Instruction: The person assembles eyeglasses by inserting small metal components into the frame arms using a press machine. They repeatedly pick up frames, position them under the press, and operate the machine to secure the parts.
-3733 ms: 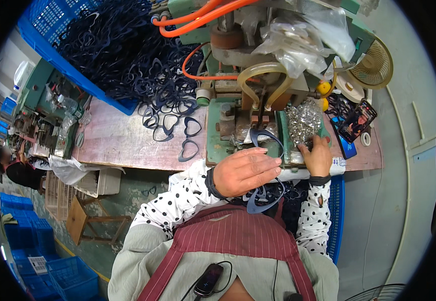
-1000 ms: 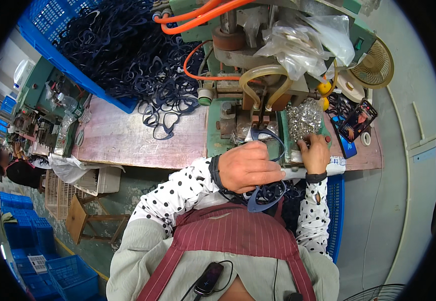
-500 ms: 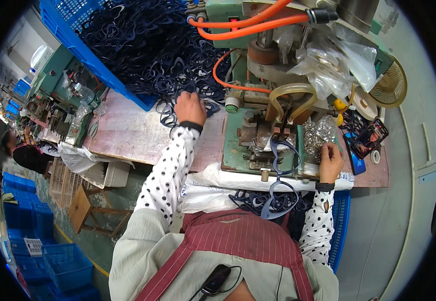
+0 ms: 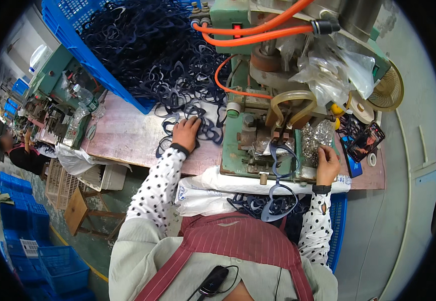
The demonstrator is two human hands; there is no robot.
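Note:
My left hand (image 4: pixel 187 134) rests on the table with its fingers curled over a dark blue looped strap (image 4: pixel 207 129), one of several pulled loose from a big pile (image 4: pixel 142 55). At the right, my right hand (image 4: pixel 328 165) is closed in a pinch beside a heap of small shiny metal parts (image 4: pixel 317 136); anything between its fingertips is too small to make out. Another dark blue looped strap (image 4: pixel 277 186) hangs from the jaws of the green press (image 4: pixel 233 163), its lower loop dangling over the front edge. Neither hand touches that strap.
A blue crate (image 4: pixel 120 90) lies tipped beside the pile. Orange hoses (image 4: pixel 258 34) and plastic bags (image 4: pixel 333 70) hang about the press. Two phones (image 4: pixel 366 142) and a tape roll (image 4: pixel 372 159) lie at the right. More straps (image 4: pixel 248 204) lie below the press front.
My left hand has come nearer to me, and loops from the pile's edge now lie further out on the table. My right hand stays by the metal parts, its fingers slightly shifted.

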